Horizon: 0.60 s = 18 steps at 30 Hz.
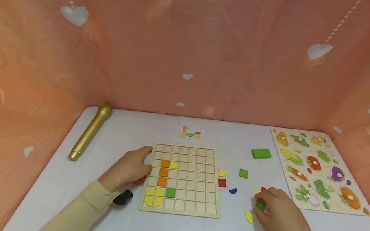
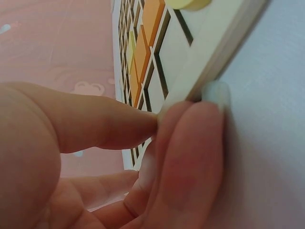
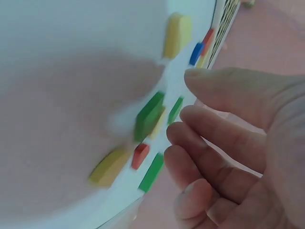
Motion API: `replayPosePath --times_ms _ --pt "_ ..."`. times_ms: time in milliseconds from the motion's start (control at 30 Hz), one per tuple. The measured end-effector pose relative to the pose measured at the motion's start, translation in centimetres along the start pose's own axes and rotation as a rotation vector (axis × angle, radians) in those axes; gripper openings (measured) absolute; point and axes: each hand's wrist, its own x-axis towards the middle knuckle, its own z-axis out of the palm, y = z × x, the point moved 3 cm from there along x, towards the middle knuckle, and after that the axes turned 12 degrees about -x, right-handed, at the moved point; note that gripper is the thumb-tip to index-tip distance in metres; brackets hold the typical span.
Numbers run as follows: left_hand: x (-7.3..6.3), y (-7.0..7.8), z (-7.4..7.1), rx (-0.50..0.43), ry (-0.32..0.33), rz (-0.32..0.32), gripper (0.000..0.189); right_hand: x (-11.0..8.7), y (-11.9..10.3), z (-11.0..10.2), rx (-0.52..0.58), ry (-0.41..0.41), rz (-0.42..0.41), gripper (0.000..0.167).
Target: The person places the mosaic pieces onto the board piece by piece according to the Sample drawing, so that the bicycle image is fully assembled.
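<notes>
My left hand pinches the left edge of a wooden grid board between thumb and fingers. On the board lie orange squares, a yellow circle of quarter pieces, another yellow quarter and a green square. Over the loose pieces at the right is my right hand, nearest to a green square block. The right wrist view shows a gap between its relaxed fingers and that green block. Close by are a yellow quarter piece and a red piece, partly hidden.
Between board and right hand lie a red square, a blue half circle and a green square. A green rectangular block, a vegetable puzzle, a small pattern card and a gold microphone lie around.
</notes>
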Motion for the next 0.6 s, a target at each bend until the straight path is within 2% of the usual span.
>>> replayPosePath --times_ms 200,600 --pt "-0.1 0.0 0.0 -0.007 0.001 0.004 0.075 -0.2 1.3 0.3 -0.010 -0.016 0.014 0.023" --pt "-0.1 0.0 0.0 0.006 0.001 0.047 0.074 0.0 1.6 0.7 0.033 -0.093 0.044 0.022"
